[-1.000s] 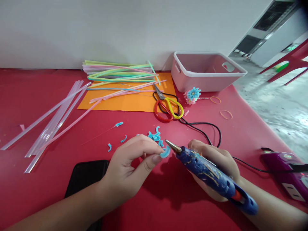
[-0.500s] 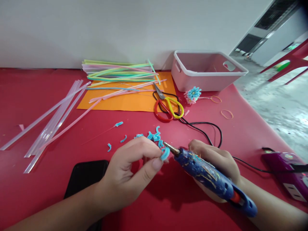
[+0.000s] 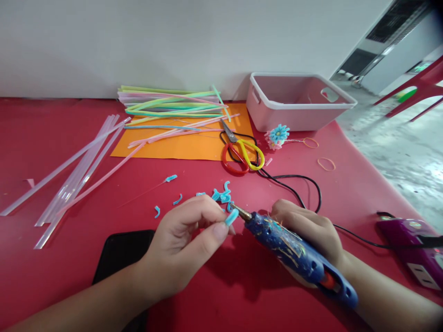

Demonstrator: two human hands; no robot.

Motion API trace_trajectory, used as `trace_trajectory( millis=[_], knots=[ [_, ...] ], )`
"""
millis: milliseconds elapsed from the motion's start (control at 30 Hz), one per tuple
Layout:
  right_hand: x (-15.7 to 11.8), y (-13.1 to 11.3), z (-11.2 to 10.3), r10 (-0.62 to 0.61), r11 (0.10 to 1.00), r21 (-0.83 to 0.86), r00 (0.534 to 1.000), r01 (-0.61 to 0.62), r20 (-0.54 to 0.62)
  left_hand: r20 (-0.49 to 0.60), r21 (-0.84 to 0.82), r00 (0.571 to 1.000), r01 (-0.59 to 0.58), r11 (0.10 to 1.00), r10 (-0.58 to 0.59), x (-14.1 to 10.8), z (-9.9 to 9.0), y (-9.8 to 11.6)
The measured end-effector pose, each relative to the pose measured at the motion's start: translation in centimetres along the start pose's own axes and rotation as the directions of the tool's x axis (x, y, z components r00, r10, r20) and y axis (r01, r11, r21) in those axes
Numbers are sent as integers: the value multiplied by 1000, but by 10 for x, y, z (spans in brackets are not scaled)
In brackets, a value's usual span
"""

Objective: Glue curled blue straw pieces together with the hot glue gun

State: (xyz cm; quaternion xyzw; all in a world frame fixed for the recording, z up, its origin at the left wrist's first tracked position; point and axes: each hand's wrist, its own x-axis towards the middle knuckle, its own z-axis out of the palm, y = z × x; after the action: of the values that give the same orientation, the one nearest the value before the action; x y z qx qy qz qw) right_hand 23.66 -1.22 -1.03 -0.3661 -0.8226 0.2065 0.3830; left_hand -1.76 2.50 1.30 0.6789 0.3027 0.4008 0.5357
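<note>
Blue fuzzy piece (image 3: 231, 217): at the fingertips of the left hand (image 3: 188, 240), free end jutting toward the nozzle (image 3: 244, 214).
Left hand: thumb and forefinger pinching that piece.
Right hand (image 3: 309, 227): wrapped around the glue gun (image 3: 294, 252); whether nozzle touches piece, cannot tell.

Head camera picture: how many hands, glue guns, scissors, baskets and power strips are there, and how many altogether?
Hands: 2, left hand and right hand
Glue gun: 1
Scissors: 1 pair
Basket: 1
Power strip: 1
Total: 6
</note>
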Motion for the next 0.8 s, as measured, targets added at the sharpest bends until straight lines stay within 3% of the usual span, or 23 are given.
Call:
trace_trajectory(
  millis=[233,467,800],
  knots=[
    [0,4,1,-54,998,-29,998,54,10,-19,-186,991,128,974,-134,-2,2,-4],
    [-1,5,2,-51,997,-48,998,52,23,-30,-254,961,259,932,-275,-2,0,-9],
    [3,3,2,-52,995,-87,998,55,32,-40,-245,953,282,928,-301,2,3,-7]
  ],
)
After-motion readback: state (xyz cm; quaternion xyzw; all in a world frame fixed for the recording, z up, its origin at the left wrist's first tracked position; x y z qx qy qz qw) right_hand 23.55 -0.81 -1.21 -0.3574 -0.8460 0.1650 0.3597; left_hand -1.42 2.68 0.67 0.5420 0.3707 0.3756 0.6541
